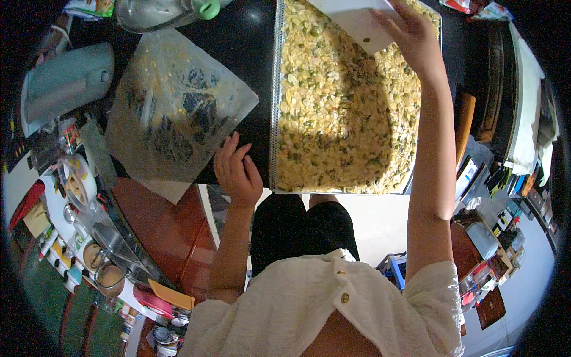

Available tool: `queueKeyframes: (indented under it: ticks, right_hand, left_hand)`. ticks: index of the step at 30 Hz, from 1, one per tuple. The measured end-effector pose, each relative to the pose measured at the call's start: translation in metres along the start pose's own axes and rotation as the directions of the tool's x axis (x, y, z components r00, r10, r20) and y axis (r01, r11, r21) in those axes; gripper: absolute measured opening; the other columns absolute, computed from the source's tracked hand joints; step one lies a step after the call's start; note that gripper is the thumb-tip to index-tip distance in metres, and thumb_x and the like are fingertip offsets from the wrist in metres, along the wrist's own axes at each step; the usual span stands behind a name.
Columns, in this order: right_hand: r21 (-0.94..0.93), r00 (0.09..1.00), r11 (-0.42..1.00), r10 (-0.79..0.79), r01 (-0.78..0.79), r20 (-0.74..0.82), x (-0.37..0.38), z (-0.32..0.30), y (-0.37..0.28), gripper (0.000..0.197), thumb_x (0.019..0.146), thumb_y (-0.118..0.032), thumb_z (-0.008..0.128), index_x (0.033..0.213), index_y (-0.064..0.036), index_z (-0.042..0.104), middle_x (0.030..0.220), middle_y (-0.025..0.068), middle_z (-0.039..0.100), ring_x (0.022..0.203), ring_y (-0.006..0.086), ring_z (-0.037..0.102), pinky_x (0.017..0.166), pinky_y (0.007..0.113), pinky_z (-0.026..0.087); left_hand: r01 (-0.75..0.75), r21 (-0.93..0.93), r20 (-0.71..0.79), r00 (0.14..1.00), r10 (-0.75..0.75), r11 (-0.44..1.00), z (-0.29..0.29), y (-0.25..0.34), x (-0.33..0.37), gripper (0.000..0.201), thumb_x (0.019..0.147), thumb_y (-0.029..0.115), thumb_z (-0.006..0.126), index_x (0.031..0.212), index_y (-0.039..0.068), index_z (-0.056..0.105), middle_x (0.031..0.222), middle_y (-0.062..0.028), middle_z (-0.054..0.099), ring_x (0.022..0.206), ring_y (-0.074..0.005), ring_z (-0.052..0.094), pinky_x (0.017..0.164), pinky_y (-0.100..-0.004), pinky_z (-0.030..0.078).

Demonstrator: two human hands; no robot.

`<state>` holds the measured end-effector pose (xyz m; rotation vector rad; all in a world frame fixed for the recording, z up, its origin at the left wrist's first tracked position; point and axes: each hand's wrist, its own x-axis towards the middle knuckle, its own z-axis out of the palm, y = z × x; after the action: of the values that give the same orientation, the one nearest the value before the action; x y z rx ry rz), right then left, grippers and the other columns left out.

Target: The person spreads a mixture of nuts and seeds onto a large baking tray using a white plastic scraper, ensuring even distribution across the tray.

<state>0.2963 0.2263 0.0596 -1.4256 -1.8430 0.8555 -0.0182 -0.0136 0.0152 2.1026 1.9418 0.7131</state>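
Observation:
A metal baking tray (274, 107) lies on a black countertop, filled with a pale mix of flakes and green seeds (339, 107). My right hand (413, 35) reaches over its far end and grips a flat white scraper (357, 21) whose edge rests on the mix. At the counter's near edge my left hand (237, 172) rests with fingers apart, holding nothing, between the tray's near left corner and a clear plastic bag (172, 107). The bag lies flat and holds some leftover mix and dark pieces.
A grey kettle (68, 80) stands at the far left. A glass jar with a green lid (166, 12) lies at the back. Shelves with jars, bowls and bottles (89, 238) crowd the lower left. A dark cabinet with cloths (523, 107) stands right.

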Motion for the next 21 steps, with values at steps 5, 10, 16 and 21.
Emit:
queueKeyframes:
  ticks: [5, 10, 16, 21]
  right_hand:
    - [-0.418, 0.968, 0.88, -0.252, 0.224, -0.012, -0.06, 0.02, -0.042, 0.037, 0.073, 0.003, 0.067, 0.107, -0.0113, 0.067, 0.099, 0.0064, 0.064, 0.088, 0.0235, 0.057, 0.079, 0.034, 0.047]
    - [-0.527, 0.958, 0.805, -0.172, 0.271, 0.229, -0.147, 0.045, -0.077, 0.047, 0.071, -0.007, 0.066, 0.117, -0.0184, 0.063, 0.108, 0.0063, 0.061, 0.09, 0.0254, 0.053, 0.077, 0.038, 0.042]
    - [-0.647, 0.986, 0.748, -0.161, 0.149, 0.041, -0.12, 0.036, -0.072, 0.046, 0.072, -0.005, 0.064, 0.116, -0.0202, 0.062, 0.107, 0.0052, 0.06, 0.088, 0.0244, 0.052, 0.074, 0.037, 0.038]
    - [-0.533, 0.973, 0.821, -0.114, 0.205, 0.199, -0.16, 0.049, -0.091, 0.037, 0.073, -0.008, 0.066, 0.11, -0.0154, 0.065, 0.107, 0.0051, 0.06, 0.088, 0.022, 0.053, 0.076, 0.037, 0.038]
  left_hand:
    - [0.039, -0.007, 0.017, 0.999, -0.039, 0.999, -0.005, 0.001, -0.001, 0.02, 0.089, 0.01, 0.046, 0.105, 0.005, 0.058, 0.127, -0.0144, 0.053, 0.119, -0.0326, 0.048, 0.1, -0.0477, 0.032]
    - [0.036, 0.011, 0.047, 0.998, -0.036, 0.999, -0.005, 0.003, 0.0, 0.02, 0.089, 0.009, 0.045, 0.105, 0.003, 0.057, 0.127, -0.0187, 0.051, 0.119, -0.0352, 0.046, 0.102, -0.0486, 0.029]
    - [0.027, 0.004, 0.024, 0.999, -0.027, 1.0, -0.007, 0.005, 0.002, 0.021, 0.091, 0.012, 0.044, 0.105, 0.005, 0.058, 0.127, -0.0146, 0.053, 0.119, -0.0314, 0.047, 0.1, -0.0472, 0.032]
    - [0.036, 0.005, 0.046, 0.998, -0.037, 0.999, -0.008, 0.007, 0.004, 0.021, 0.091, 0.011, 0.045, 0.106, 0.005, 0.058, 0.126, -0.0145, 0.053, 0.118, -0.0313, 0.048, 0.1, -0.0467, 0.032]
